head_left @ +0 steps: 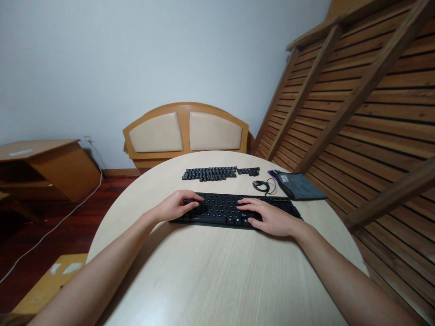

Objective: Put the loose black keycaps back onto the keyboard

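Note:
A black keyboard [217, 209] lies flat on the round, pale wooden table [217, 271]. Most of its keycaps appear to be off, with a few left along the front row. My left hand [176, 206] rests at the keyboard's left end, its fingers stretched over the board and holding nothing. Over the right half, my right hand [270, 217] lies with fingers spread, its thumb near the front edge. Behind the board, loose black keycaps [210, 173] are laid out in rows, with a smaller group of keycaps [249, 171] to their right.
A coiled black cable [261, 185] sits behind the keyboard's right part. Beside it is a dark grey pouch [302, 185]. A wooden headboard [185, 131] stands past the table, slatted wood panels [356, 113] lean at right, and a wooden desk [54, 167] is at left.

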`<state>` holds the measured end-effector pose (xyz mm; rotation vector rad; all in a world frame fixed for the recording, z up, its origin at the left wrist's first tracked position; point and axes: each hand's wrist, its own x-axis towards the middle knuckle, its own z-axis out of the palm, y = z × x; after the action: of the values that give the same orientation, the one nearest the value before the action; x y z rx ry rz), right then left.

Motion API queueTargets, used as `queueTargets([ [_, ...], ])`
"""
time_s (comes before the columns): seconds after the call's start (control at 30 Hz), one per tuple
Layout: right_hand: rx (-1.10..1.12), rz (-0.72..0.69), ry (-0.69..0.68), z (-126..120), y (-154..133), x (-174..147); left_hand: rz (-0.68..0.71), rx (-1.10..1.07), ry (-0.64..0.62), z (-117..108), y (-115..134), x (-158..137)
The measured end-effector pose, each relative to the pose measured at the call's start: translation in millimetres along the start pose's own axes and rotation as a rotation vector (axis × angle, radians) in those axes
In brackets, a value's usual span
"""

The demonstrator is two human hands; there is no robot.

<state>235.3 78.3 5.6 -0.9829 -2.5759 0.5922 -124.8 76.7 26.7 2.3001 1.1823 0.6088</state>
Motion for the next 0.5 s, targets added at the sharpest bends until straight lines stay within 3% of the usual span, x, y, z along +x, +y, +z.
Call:
queueTargets([
  [0.27,0.0,0.025,0.002,0.0,-1.3,1.2,-0.044,0.017,-0.098,-3.2,-6.8,-2.3],
  [0.5,0.018,0.022,0.014,1.3,-0.9,2.3,0.018,0.079,-0.158,-3.4,-9.9,-2.9],
])
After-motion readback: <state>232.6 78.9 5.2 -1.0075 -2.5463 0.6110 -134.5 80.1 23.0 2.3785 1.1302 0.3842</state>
